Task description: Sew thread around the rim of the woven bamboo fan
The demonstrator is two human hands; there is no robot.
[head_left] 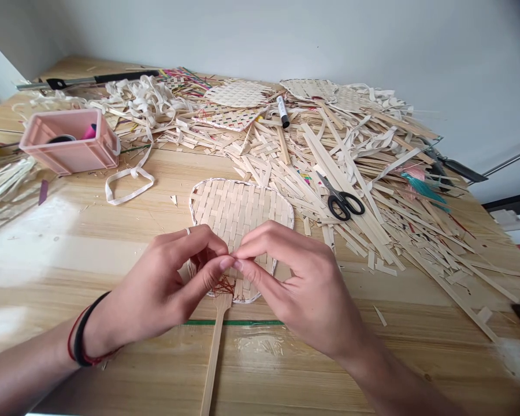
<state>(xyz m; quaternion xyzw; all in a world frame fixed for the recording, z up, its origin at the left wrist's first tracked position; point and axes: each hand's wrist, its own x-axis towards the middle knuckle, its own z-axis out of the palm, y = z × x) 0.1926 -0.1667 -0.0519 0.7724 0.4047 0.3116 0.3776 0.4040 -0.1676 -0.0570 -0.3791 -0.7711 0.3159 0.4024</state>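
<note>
While left hand [167, 283] and right hand [305, 280] pinch, fingertips meeting, anything held unclear, fan [238, 208] looks woven and edged; handle [215, 344] laced with thread [224, 285], tie-off unclear.

The left hand [167, 282] at eight o'clock and right hand [303, 280] at four meet at pinched fingertips over the woven fan [238, 212], whose wooden handle [215, 352] points to six; any held item is too small to tell. Around the fan, scissors [345, 205] lie between two and three o'clock, a pink box [83, 159] at ten, a black-capped tube [282, 110] just past twelve.
</note>
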